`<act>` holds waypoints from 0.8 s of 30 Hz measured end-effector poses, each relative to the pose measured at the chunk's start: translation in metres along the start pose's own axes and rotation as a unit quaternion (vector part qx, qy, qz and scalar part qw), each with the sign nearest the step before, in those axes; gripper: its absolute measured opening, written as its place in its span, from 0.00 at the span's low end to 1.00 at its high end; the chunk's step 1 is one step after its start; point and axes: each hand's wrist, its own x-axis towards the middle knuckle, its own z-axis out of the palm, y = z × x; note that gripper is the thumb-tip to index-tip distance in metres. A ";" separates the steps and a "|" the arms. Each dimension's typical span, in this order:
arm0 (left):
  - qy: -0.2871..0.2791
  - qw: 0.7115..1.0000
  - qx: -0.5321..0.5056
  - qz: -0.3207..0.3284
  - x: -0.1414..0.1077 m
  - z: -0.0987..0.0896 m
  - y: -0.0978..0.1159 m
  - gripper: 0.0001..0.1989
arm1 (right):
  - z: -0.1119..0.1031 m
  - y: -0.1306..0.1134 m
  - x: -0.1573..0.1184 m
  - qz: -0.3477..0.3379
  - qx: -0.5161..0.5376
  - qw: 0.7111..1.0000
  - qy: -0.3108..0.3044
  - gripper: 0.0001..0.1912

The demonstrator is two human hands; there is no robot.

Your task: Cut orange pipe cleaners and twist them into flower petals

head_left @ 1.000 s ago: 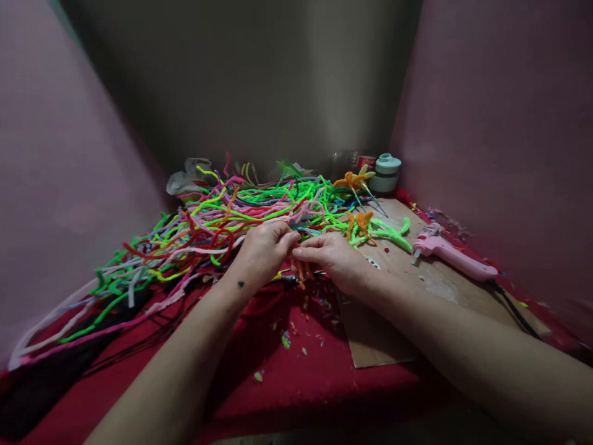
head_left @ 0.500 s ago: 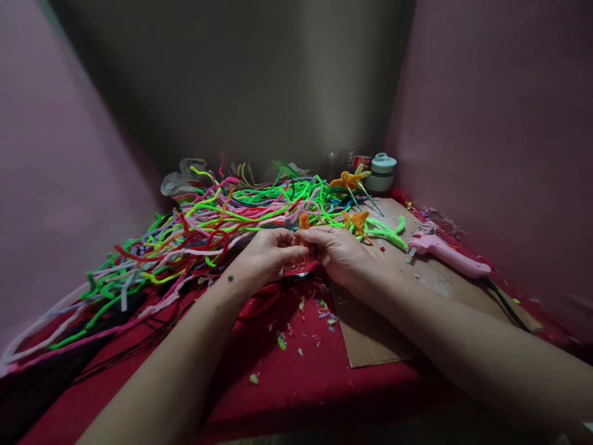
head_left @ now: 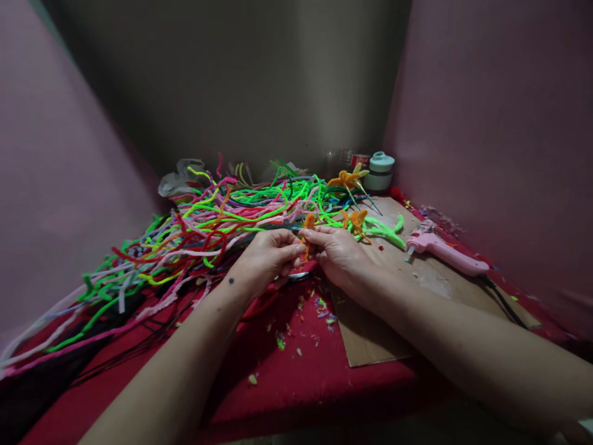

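Note:
Both hands meet over the front edge of the pile, pinching one short orange fuzzy piece (head_left: 309, 221) that sticks up between them. My left hand (head_left: 273, 254) is closed on its left side, thumb and forefinger together. From the right, my right hand (head_left: 336, 248) grips the same piece with fingertips. A thin lower part of it hangs between the hands. Just right of my right hand, another orange fuzzy shape (head_left: 359, 221) lies beside light green stems (head_left: 384, 230). Under the hands, a small shiny metal object (head_left: 298, 276) shows in part.
Many coloured pipe cleaners (head_left: 259, 204) spread across the back and left. A pink glue gun (head_left: 447, 253) lies on a brown board (head_left: 370, 340) at right. Behind stand orange flowers (head_left: 347, 179) and a pale green container (head_left: 380, 171). Fuzz scraps dot the red cloth (head_left: 296, 383).
The orange piece has shifted slightly right and is tilted differently, with more of its lower part showing. The left fingers have spread a little below the pinch. The view has moved slightly.

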 end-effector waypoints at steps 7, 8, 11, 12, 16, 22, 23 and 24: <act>0.010 0.983 0.066 0.173 0.003 -0.007 0.001 0.10 | 0.000 -0.010 0.004 0.036 0.097 0.994 0.040 0.04; 0.006 0.976 0.084 0.202 0.004 -0.007 -0.001 0.09 | 0.001 -0.011 0.004 0.043 0.105 0.993 0.039 0.05; 0.021 0.947 0.167 0.274 0.006 -0.006 -0.008 0.03 | 0.001 -0.012 0.004 0.062 0.110 0.991 0.042 0.06; 0.029 0.936 0.192 0.293 0.006 -0.006 -0.009 0.03 | 0.002 -0.012 0.004 0.064 0.108 0.991 0.042 0.06; 0.045 0.913 0.215 0.342 0.006 -0.007 -0.010 0.05 | 0.003 -0.014 0.002 0.064 0.106 0.992 0.034 0.06; 0.092 0.905 0.180 0.375 0.003 -0.012 0.000 0.03 | 0.004 -0.014 0.000 0.049 0.075 0.996 0.018 0.07; 0.084 0.910 0.162 0.372 0.002 -0.013 0.001 0.03 | 0.003 -0.014 0.000 0.037 0.058 0.998 0.009 0.06; 0.074 0.917 0.143 0.364 0.002 -0.013 0.001 0.03 | 0.002 -0.013 0.000 0.024 0.038 0.999 -0.001 0.05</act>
